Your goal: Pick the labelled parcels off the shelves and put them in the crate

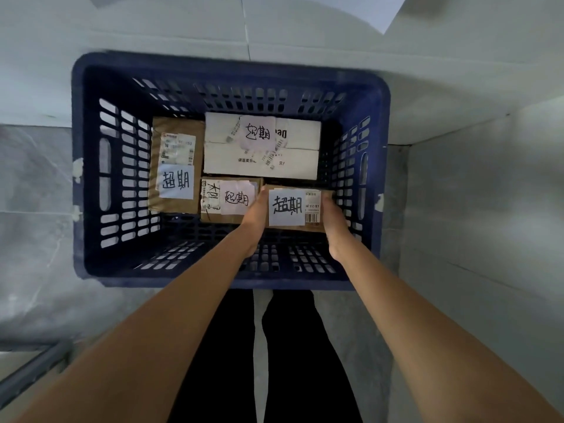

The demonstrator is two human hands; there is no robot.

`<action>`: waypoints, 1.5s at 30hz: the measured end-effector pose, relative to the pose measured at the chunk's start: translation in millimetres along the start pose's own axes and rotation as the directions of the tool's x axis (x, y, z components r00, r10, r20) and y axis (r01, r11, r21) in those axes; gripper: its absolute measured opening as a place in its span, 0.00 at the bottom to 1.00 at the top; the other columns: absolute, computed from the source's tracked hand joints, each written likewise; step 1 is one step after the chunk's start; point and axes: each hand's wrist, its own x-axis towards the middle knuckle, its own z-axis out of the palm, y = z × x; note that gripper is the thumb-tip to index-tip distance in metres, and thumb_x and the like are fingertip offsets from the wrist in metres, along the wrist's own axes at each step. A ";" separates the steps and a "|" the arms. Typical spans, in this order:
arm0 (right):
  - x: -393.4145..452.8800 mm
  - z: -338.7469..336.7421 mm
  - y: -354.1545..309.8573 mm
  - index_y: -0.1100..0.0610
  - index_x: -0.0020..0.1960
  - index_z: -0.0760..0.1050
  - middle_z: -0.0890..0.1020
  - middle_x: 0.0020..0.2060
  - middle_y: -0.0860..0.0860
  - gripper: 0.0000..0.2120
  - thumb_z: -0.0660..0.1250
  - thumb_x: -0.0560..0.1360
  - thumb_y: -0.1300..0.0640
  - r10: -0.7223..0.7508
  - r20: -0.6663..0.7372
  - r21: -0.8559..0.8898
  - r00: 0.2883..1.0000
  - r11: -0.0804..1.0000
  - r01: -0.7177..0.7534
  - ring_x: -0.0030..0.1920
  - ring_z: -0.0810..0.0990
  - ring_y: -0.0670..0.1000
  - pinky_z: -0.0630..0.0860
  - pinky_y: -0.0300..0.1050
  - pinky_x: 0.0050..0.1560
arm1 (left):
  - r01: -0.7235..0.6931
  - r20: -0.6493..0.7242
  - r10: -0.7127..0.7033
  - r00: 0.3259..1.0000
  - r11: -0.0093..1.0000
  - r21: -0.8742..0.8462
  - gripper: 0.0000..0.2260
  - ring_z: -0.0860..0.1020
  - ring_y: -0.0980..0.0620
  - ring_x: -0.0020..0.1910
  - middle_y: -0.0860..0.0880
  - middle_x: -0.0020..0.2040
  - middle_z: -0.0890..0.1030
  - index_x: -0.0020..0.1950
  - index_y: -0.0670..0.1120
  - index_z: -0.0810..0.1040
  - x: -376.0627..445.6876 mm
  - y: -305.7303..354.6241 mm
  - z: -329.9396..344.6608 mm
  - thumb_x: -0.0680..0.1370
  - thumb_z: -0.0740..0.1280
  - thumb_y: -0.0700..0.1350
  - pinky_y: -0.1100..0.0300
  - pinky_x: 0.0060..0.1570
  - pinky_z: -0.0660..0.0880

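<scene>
head view, both hands (254, 222) (334, 221) gripping brown parcel (297, 207) in crate (232, 73), fingertips hidden beneath

The floor (36, 239) is grey and a bit patchy; pale flat sheets (171, 29) lie across its far part; a grey metal bar (33, 370) crosses the near left corner; the light is dim.

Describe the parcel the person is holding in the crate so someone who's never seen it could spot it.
Look into the blue slotted crate on the floor. In its near right corner a small brown parcel sits between the left hand and right hand. Unlike the three other parcels, it is gripped on both sides.
</scene>
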 end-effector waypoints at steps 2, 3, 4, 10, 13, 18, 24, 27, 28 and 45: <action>9.1 -2.1 -0.3 0.52 0.71 0.69 0.74 0.69 0.52 0.31 0.48 0.80 0.34 0.021 0.017 0.010 1.000 1.000 -0.021 0.70 0.69 0.53 0.60 0.49 0.70 | -0.003 0.001 0.003 1.000 1.000 -0.005 0.26 0.76 0.44 0.63 0.44 0.63 0.79 0.68 0.45 0.74 2.2 -2.7 1.3 0.81 0.53 0.62 0.46 0.69 0.66; 11.6 -2.4 -2.0 0.51 0.70 0.70 0.74 0.69 0.52 0.31 0.47 0.79 0.33 0.031 0.038 0.007 0.999 0.999 -0.031 0.70 0.69 0.53 0.59 0.50 0.71 | -0.001 0.002 0.001 1.000 1.000 0.001 0.27 0.75 0.44 0.64 0.45 0.64 0.79 0.69 0.46 0.73 2.8 -2.8 2.0 0.80 0.53 0.63 0.46 0.70 0.65; 11.7 -1.9 -4.7 0.51 0.70 0.71 0.74 0.68 0.52 0.31 0.47 0.79 0.33 0.047 0.065 -0.001 0.997 0.999 -0.047 0.70 0.69 0.53 0.59 0.50 0.71 | 0.002 -0.007 -0.002 1.000 1.000 0.005 0.27 0.75 0.45 0.64 0.45 0.64 0.79 0.69 0.46 0.74 2.8 -3.0 1.6 0.80 0.53 0.63 0.46 0.71 0.64; -6.9 -4.4 -15.3 0.49 0.79 0.51 0.63 0.76 0.53 0.37 0.50 0.77 0.31 0.090 0.036 -0.077 0.995 0.993 -0.087 0.75 0.62 0.55 0.56 0.55 0.76 | -0.005 0.017 0.004 1.000 0.999 0.048 0.28 0.74 0.44 0.66 0.45 0.69 0.74 0.70 0.46 0.70 -16.6 -3.4 -11.8 0.80 0.53 0.63 0.48 0.65 0.72; -46.0 -10.5 -26.6 0.54 0.80 0.48 0.62 0.76 0.54 0.31 0.51 0.82 0.42 -0.104 0.020 -0.155 0.994 0.982 0.106 0.75 0.61 0.55 0.58 0.48 0.72 | 0.022 -0.095 -0.010 0.995 0.992 0.127 0.27 0.68 0.44 0.71 0.46 0.73 0.68 0.74 0.47 0.66 -43.3 9.5 -14.1 0.81 0.53 0.62 0.51 0.69 0.64; -132.4 -20.7 -49.6 0.61 0.78 0.53 0.58 0.77 0.58 0.31 0.53 0.83 0.44 -0.351 0.118 -0.564 0.929 0.746 0.353 0.77 0.56 0.56 0.54 0.50 0.76 | -0.172 -0.028 0.263 0.964 0.705 0.688 0.25 0.76 0.44 0.61 0.47 0.68 0.74 0.76 0.50 0.64 -129.4 25.4 -31.6 0.81 0.55 0.59 0.54 0.55 0.73; -237.8 -13.0 -96.0 0.62 0.78 0.53 0.57 0.78 0.58 0.31 0.53 0.83 0.43 -0.440 0.341 -0.773 0.831 0.371 0.514 0.77 0.56 0.56 0.55 0.52 0.76 | -0.190 -0.091 0.487 0.869 0.498 0.846 0.24 0.70 0.48 0.69 0.49 0.71 0.72 0.73 0.48 0.68 -231.8 40.8 -56.2 0.80 0.58 0.56 0.53 0.65 0.70; -287.1 5.3 -117.3 0.61 0.79 0.49 0.52 0.79 0.56 0.32 0.51 0.83 0.42 -0.404 0.474 -0.794 0.782 0.187 0.578 0.79 0.51 0.54 0.51 0.49 0.77 | -0.163 -0.091 0.510 0.855 0.431 0.888 0.24 0.67 0.48 0.71 0.48 0.72 0.70 0.73 0.46 0.67 -277.8 31.8 -72.7 0.80 0.57 0.55 0.55 0.68 0.66; -301.8 13.9 -121.5 0.60 0.79 0.49 0.52 0.79 0.55 0.32 0.50 0.83 0.42 -0.388 0.514 -0.787 0.765 0.143 0.601 0.79 0.50 0.54 0.51 0.48 0.77 | -0.150 -0.097 0.514 0.852 0.418 0.896 0.24 0.66 0.49 0.72 0.48 0.72 0.69 0.74 0.46 0.66 -293.1 26.0 -79.3 0.80 0.57 0.55 0.56 0.70 0.64; -510.7 240.5 -29.2 0.62 0.79 0.48 0.52 0.79 0.57 0.32 0.50 0.83 0.43 -0.096 0.922 -0.360 0.374 -0.565 0.742 0.79 0.49 0.55 0.49 0.48 0.76 | 0.133 -0.736 0.408 0.540 0.822 0.554 0.28 0.61 0.49 0.75 0.47 0.74 0.67 0.75 0.45 0.64 -499.6 -124.0 -301.1 0.80 0.54 0.59 0.55 0.74 0.53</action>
